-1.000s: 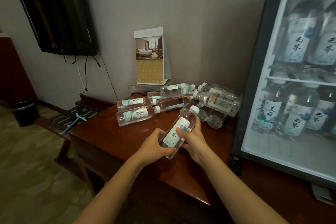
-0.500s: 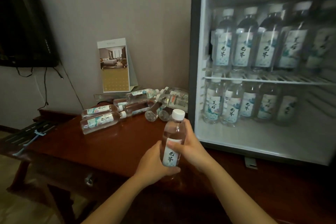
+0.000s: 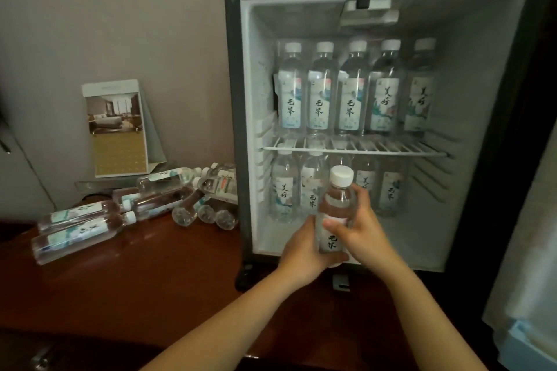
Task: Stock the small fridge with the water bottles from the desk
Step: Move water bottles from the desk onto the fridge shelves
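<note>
Water bottle (image 3: pixel 336 211), white-capped, is held upright at the mouth of the open fridge (image 3: pixel 235 99), level with the lower compartment and just in front of the stocked bottles (image 3: pixel 283 196). It is clasped low by the left hand (image 3: pixel 304 247) and gripped around the middle by the right hand (image 3: pixel 361 229). Spare bottles (image 3: pixel 81 229) are seen lying on the surface (image 3: pixel 150 280), left of the fridge.

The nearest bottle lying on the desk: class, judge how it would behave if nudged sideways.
Lying on its round side on the glossy desk, the bottle would probably roll. It looks full of water, so likely heavy for its size. Its clear plastic may flex under a tight grip.
</note>
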A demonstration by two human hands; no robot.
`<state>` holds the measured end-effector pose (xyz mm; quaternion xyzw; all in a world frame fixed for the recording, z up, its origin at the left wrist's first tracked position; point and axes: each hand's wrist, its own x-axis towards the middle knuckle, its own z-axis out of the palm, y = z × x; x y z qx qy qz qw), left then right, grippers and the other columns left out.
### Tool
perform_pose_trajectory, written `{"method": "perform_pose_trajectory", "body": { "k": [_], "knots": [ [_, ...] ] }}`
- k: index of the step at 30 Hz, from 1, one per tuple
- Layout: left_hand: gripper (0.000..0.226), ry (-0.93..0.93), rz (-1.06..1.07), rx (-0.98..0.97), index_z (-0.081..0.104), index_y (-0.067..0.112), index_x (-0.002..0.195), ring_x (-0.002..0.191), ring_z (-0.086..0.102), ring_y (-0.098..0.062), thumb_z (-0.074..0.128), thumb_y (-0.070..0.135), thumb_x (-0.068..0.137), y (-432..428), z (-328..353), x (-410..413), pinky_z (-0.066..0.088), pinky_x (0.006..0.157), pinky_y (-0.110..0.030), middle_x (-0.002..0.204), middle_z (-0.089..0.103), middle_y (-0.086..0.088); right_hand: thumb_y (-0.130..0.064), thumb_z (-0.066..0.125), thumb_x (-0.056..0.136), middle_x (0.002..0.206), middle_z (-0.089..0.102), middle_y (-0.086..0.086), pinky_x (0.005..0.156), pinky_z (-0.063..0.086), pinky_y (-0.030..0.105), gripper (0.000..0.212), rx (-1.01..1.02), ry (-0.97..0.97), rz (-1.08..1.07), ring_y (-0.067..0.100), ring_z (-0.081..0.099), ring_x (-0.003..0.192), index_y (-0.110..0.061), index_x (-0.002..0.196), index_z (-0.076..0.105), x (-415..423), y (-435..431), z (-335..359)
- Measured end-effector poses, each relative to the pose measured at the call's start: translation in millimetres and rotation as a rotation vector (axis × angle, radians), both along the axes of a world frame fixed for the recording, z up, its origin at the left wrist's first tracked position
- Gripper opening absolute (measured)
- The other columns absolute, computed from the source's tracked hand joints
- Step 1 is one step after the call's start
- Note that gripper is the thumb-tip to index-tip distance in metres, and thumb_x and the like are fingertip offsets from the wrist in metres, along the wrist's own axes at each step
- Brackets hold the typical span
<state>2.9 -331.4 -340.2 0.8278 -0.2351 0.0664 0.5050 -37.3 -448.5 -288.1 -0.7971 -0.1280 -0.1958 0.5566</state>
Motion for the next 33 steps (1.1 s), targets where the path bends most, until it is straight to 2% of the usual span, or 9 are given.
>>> {"method": "perform_pose_trajectory", "body": {
  "k": [4, 7, 11, 14, 16, 21, 25, 30, 33],
  "knots": [
    [0.054, 0.001, 0.011, -0.009, 0.043, 0.041, 0.111, 0.105, 0.057, -0.006, 0.077, 0.038, 0.069, -37, -5, 21, 0.046, 0.081, -0.02, 0.111, 0.057, 0.02, -0.001, 0.061, 0.086, 0.127, 0.043, -0.007, 0.085, 0.047, 0.02, 0.068, 0.034, 0.022, -0.082, 0.009, 0.053, 0.109, -0.015, 0.141, 0.024, 18, -24, -3],
    [0.054, -0.021, 0.014, -0.045, 0.049, 0.031, 0.119, 0.105, 0.057, -0.003, 0.074, 0.039, 0.071, -52, -10, 29, 0.048, 0.084, -0.023, 0.113, 0.059, 0.018, -0.004, 0.061, 0.087, 0.121, 0.041, -0.016, 0.093, 0.045, 0.027, 0.068, 0.043, 0.019, -0.128, 0.01, 0.051, 0.112, -0.016, 0.142, 0.023, 34, -34, -8],
    [0.047, 0.001, 0.078, -0.117, 0.05, 0.029, 0.121, 0.098, 0.058, 0.002, 0.07, 0.032, 0.078, -63, -18, 38, 0.044, 0.073, -0.006, 0.106, 0.06, 0.019, -0.006, 0.06, 0.089, 0.108, 0.043, -0.026, 0.071, 0.037, -0.004, 0.066, 0.068, 0.007, -0.124, -0.025, 0.05, 0.087, -0.019, 0.142, 0.022, 54, -38, -15],
    [0.049, -0.063, 0.165, -0.119, 0.045, 0.026, 0.129, 0.105, 0.049, 0.003, 0.065, 0.024, 0.084, -67, -20, 40, 0.035, 0.074, 0.001, 0.118, 0.051, 0.015, -0.007, 0.059, 0.089, 0.1, 0.042, -0.027, 0.074, 0.041, 0.003, 0.067, 0.074, 0.0, -0.139, -0.019, 0.052, 0.084, -0.019, 0.142, 0.02, 71, -38, -20],
    [0.052, -0.1, 0.243, -0.092, 0.04, 0.02, 0.136, 0.113, 0.047, -0.004, 0.06, 0.018, 0.088, -67, -20, 41, 0.034, 0.083, -0.004, 0.128, 0.043, 0.007, -0.006, 0.058, 0.089, 0.101, 0.045, -0.023, 0.077, 0.043, 0.008, 0.067, 0.056, -0.004, -0.146, -0.01, 0.052, 0.085, -0.017, 0.142, 0.019, 81, -37, -22],
    [0.05, -0.103, 0.292, -0.122, 0.043, 0.01, 0.134, 0.117, 0.049, -0.01, 0.047, -0.007, 0.087, -62, -20, 49, 0.036, 0.094, -0.01, 0.136, 0.045, -0.005, 0.006, 0.057, 0.085, 0.109, 0.049, -0.007, 0.066, 0.038, -0.005, 0.067, 0.024, 0.027, -0.186, -0.004, 0.051, 0.091, -0.005, 0.14, 0.02, 103, -39, -35],
    [0.055, -0.073, 0.24, -0.111, 0.039, 0.008, 0.138, 0.127, 0.044, -0.018, 0.046, -0.008, 0.086, -59, -22, 59, 0.038, 0.106, -0.031, 0.141, 0.042, -0.006, 0.007, 0.058, 0.084, 0.12, 0.051, 0.004, 0.074, 0.038, -0.002, 0.068, -0.007, 0.061, -0.199, 0.008, 0.049, 0.106, -0.002, 0.14, 0.02, 114, -40, -52],
    [0.06, -0.06, 0.21, -0.119, 0.037, 0.012, 0.141, 0.121, 0.048, -0.016, 0.046, -0.008, 0.085, -58, -24, 66, 0.04, 0.098, -0.021, 0.139, 0.043, -0.004, 0.008, 0.057, 0.084, 0.115, 0.049, -0.002, 0.072, 0.042, 0.002, 0.067, 0.003, 0.072, -0.216, 0.002, 0.051, 0.097, -0.003, 0.139, 0.021, 120, -40, -58],
    [0.06, -0.035, 0.174, -0.101, 0.034, 0.013, 0.142, 0.122, 0.047, -0.016, 0.047, -0.006, 0.086, -54, -25, 68, 0.038, 0.099, -0.021, 0.14, 0.04, -0.003, 0.007, 0.056, 0.085, 0.124, 0.051, 0.006, 0.088, 0.043, 0.02, 0.067, -0.005, 0.077, -0.214, 0.01, 0.05, 0.109, -0.004, 0.139, 0.018, 121, -38, -59]
  ]
}}
